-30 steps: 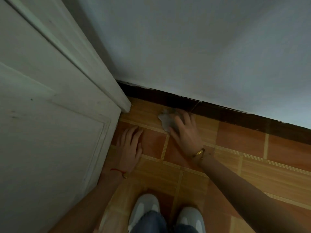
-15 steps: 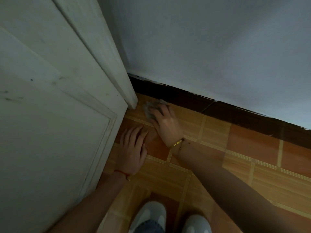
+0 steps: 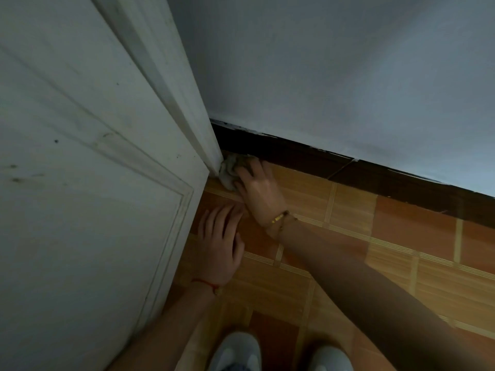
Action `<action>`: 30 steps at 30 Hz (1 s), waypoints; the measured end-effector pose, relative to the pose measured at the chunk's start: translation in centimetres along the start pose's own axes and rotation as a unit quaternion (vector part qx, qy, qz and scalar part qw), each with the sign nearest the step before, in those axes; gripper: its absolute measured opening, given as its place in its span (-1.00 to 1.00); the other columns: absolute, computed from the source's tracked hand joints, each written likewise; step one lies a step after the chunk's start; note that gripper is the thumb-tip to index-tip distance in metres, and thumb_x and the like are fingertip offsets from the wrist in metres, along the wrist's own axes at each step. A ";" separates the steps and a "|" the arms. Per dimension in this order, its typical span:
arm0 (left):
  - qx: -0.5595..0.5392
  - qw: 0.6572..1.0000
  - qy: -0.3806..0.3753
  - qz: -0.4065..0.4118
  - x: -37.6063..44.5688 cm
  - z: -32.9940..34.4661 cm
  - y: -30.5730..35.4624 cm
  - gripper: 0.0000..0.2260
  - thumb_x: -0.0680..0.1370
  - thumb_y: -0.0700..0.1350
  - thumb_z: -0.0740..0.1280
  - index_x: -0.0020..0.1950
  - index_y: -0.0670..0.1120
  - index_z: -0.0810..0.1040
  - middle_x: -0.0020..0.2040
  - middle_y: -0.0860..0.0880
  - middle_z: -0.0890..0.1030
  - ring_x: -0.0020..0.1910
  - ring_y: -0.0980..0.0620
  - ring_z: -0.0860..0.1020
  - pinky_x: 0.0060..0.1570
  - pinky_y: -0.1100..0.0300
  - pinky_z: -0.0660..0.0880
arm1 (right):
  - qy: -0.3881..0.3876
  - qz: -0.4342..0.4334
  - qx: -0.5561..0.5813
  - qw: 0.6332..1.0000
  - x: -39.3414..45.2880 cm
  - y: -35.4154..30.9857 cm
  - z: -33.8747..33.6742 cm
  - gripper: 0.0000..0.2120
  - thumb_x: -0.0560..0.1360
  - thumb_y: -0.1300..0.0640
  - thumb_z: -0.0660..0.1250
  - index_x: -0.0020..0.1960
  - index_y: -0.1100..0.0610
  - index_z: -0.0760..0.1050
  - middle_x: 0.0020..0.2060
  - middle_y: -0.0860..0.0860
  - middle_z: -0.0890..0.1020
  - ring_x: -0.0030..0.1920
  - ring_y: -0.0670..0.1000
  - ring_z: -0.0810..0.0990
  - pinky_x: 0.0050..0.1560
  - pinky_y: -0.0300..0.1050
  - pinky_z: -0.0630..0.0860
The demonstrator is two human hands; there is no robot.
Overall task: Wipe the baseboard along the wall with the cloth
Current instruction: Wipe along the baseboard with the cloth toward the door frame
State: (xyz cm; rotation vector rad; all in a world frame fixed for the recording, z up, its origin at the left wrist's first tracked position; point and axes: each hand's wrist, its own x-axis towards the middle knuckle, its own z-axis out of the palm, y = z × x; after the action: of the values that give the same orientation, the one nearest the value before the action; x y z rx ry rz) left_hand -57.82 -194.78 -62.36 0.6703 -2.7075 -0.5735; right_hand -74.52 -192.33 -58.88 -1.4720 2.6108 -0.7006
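Note:
A dark brown baseboard runs along the foot of the pale wall, from the door frame down to the right. A crumpled grey cloth lies bunched in the corner where the baseboard meets the white door frame. My right hand presses on the cloth with its fingers over it, a gold bracelet at the wrist. My left hand lies flat on the floor tiles beside the door, fingers straight, a red string at the wrist.
A white panelled door and its frame fill the left side. Orange and brown floor tiles stretch to the right. My two white shoes show at the bottom edge.
My right hand slid the cloth left along the foot of the baseboard into the corner by the door frame. The left hand stayed flat on the floor.

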 end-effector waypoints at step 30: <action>-0.008 1.000 -0.019 0.005 -0.2 -0.1 -0.3 -0.57 0.57 -0.13 0.17 0.43 -0.14 0.47 0.42 -0.17 0.46 0.41 -0.17 0.39 0.46 -0.24 0.24 | 0.296 0.284 0.137 0.901 -6.2 3.7 -6.2 -0.82 0.42 0.21 0.43 0.02 0.21 0.56 0.01 0.13 0.51 -0.05 -0.02 0.51 -0.11 -0.45 0.34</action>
State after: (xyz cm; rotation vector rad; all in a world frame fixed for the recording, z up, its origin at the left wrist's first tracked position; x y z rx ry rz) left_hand -57.52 -195.02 -62.42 0.6486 -2.7361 -0.6102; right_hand -75.83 -183.37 -55.87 -0.3950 2.9339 -1.5169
